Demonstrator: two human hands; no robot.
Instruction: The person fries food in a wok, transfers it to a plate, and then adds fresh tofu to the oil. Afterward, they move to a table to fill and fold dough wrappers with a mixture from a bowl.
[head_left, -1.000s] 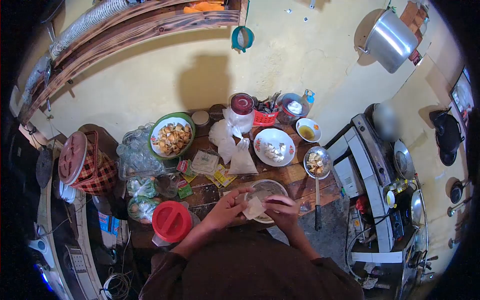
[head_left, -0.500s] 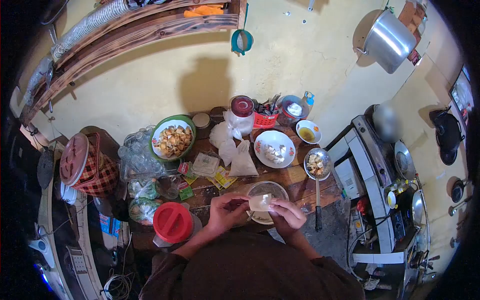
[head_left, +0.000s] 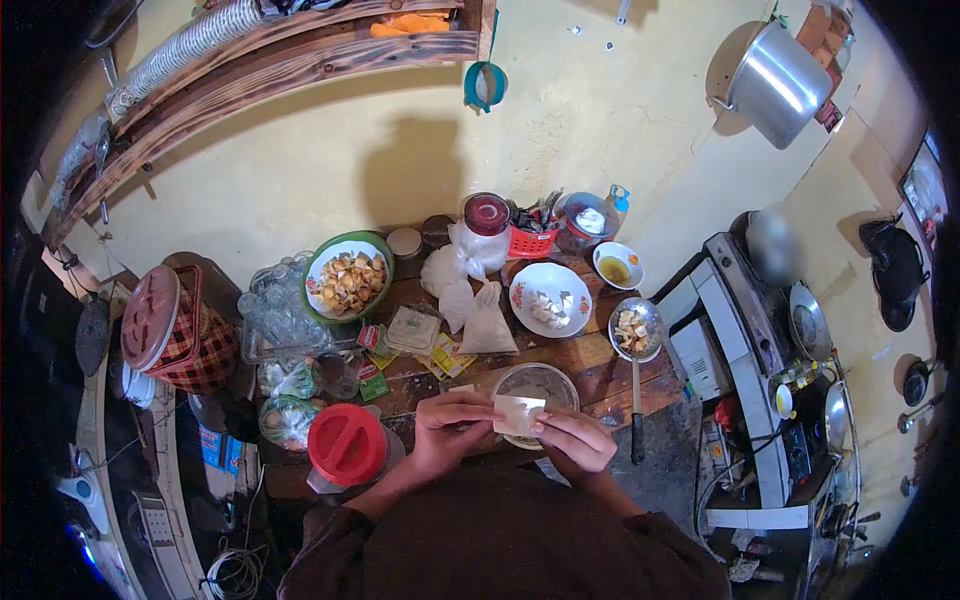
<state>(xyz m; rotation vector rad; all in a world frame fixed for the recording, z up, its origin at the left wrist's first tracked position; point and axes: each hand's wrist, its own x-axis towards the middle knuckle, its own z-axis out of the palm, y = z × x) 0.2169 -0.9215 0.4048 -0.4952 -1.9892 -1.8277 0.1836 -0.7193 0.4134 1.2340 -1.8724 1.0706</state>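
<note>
Over a round bowl (head_left: pixel 562 383) at the near edge of the table, I hold a small, pale, square wrapper (head_left: pixel 520 414). My left hand (head_left: pixel 452 428) pinches its left edge between thumb and fingers. The right edge is gripped by my right hand (head_left: pixel 578 438), its fingers bent over the sheet. The wrapper covers part of the bowl, so most of the bowl's contents are hidden. Beyond it stands a flowered plate (head_left: pixel 522 290) with white cubes (head_left: pixel 550 310). To the right, a long-handled skimmer (head_left: pixel 637 385) with browned and white pieces rests over a dish.
A green-rimmed bowl (head_left: pixel 384 290) of browned chunks stands at the back left. A red-lidded container (head_left: pixel 346 445) is beside my left forearm. Plastic bags of white powder (head_left: pixel 487 325), seasoning packets (head_left: pixel 447 354) and a small bowl of yellow liquid (head_left: pixel 618 266) share the table. A stove (head_left: pixel 745 300) is on the right.
The wrapper has tilted up and now shows a flatter square face; the white lump seen on it before is out of sight. Both hands stay almost in the same place.
</note>
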